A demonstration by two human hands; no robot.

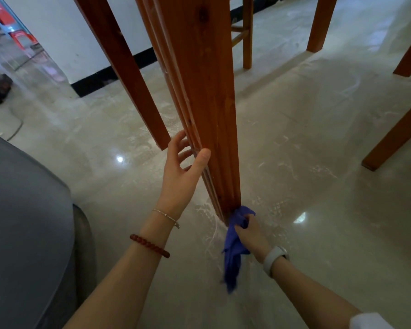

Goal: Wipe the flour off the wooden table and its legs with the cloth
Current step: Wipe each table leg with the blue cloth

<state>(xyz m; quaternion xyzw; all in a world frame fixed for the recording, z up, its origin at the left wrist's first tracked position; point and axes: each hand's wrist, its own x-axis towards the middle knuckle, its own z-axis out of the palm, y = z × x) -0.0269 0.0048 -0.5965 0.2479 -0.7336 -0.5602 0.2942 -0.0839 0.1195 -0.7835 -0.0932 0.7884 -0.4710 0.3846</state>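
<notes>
A thick reddish wooden table leg (209, 96) with grooved edges runs down the middle of the view to the floor. My right hand (249, 233) grips a blue cloth (234, 248) and presses its top against the foot of that leg; the rest of the cloth hangs down toward the floor. My left hand (184, 169) rests against the leg higher up, thumb on the front face and fingers spread behind it. White flour streaks (210, 231) lie on the floor around the foot of the leg.
Another table leg (121, 67) slants behind on the left. More wooden legs (318, 24) and a chair (244, 34) stand at the back and right. Glossy tiled floor (318, 186) with faint white smears. Grey clothing (26, 222) fills the lower left.
</notes>
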